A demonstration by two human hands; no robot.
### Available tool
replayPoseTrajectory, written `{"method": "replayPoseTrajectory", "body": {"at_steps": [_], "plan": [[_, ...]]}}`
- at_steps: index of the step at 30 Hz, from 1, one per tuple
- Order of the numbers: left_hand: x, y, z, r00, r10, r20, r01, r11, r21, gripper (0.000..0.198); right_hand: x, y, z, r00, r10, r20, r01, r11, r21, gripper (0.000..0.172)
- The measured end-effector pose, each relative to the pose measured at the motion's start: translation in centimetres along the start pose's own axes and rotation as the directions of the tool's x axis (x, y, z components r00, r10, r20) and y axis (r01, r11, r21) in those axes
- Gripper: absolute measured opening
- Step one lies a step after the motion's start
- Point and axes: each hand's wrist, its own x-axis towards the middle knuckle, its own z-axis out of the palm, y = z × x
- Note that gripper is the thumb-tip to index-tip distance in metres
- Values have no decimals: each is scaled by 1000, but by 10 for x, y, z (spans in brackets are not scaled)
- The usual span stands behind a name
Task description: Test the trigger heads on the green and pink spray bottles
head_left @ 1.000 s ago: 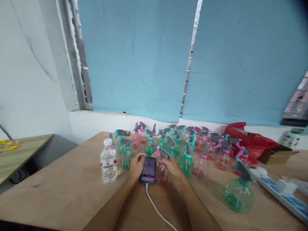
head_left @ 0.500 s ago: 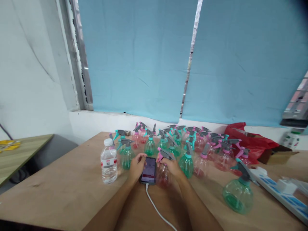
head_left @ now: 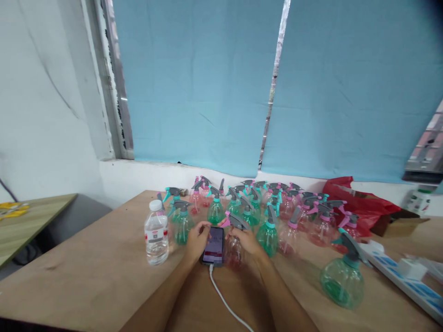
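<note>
A dark phone (head_left: 213,246) with a lit screen lies on the brown table (head_left: 90,267), a white cable (head_left: 224,299) plugged into its lower end. My left hand (head_left: 198,236) rests at the phone's left edge with its fingers curled; what they hold, if anything, is hidden. Just right of the phone stands a clear pink spray bottle (head_left: 234,253) with a grey and pink trigger head. My right hand (head_left: 244,239) is closed around its neck, below the head. Green and pink spray bottles stand close behind both hands.
A clear water bottle (head_left: 157,233) stands left of my left hand. At the right are a lone green spray bottle (head_left: 342,281), a white power strip (head_left: 404,276), a red bag (head_left: 363,207) and an open cardboard box (head_left: 398,223).
The trigger head in my right hand has turned and shifted slightly left. The fingers of my left hand now reach a little over the phone's top edge.
</note>
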Motion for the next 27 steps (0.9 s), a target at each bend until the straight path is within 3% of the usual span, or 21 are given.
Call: {"method": "replayPoseTrajectory", "body": {"at_steps": [9, 20, 27], "plan": [[-1, 5, 0, 1000, -21, 5, 21, 1000, 5, 39, 0, -9, 0, 996, -75, 52, 73, 997, 29, 12], [-4, 8, 0, 1000, -17, 23, 16, 1000, 21, 39, 1, 4, -3, 1000, 18, 1, -18, 999, -46, 14], [-3, 4, 1, 1000, 3, 21, -3, 1000, 25, 38, 1, 0, -2, 999, -29, 42, 29, 1000, 7, 11]]}}
